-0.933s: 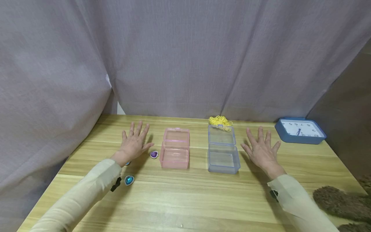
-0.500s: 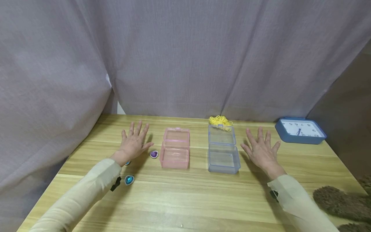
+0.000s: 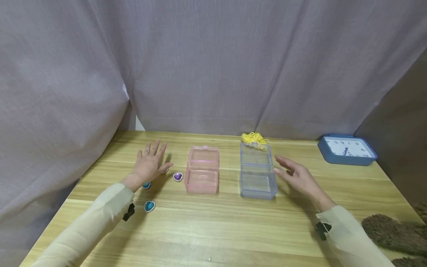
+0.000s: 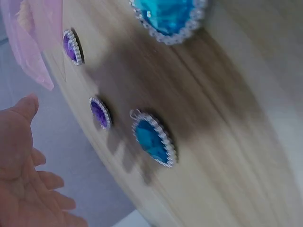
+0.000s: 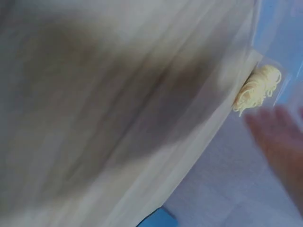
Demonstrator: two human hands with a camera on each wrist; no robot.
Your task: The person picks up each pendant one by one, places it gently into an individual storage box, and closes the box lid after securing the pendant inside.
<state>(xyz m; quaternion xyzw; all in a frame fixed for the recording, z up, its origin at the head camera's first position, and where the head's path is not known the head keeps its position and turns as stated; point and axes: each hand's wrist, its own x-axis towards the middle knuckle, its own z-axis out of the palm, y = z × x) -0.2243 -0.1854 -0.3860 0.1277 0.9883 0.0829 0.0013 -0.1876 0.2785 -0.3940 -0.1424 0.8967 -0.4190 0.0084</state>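
My left hand (image 3: 148, 165) hovers palm down over the left side of the table with its fingers spread, holding nothing. Below and around it lie heart-shaped gems with beaded silver rims: two blue gems (image 4: 152, 140) and two purple gems (image 4: 100, 113). One purple gem (image 3: 178, 177) sits between this hand and an open pink plastic box (image 3: 201, 181). My right hand (image 3: 298, 178) is turned on its side, fingers loosely bent and nothing in them. Its fingertips are just right of an open clear blue plastic box (image 3: 258, 186).
A bundle of yellow cord (image 3: 254, 138) lies behind the blue box's raised lid. At the back right stands a blue clock (image 3: 347, 150). Brown fuzzy things (image 3: 388, 230) show at the lower right edge. A grey curtain (image 3: 200, 66) hangs along the table's far edge.
My right hand has turned from palm down with spread fingers onto its side, its fingers nearer the blue box. The left hand has shifted slightly left, uncovering more of the gems.
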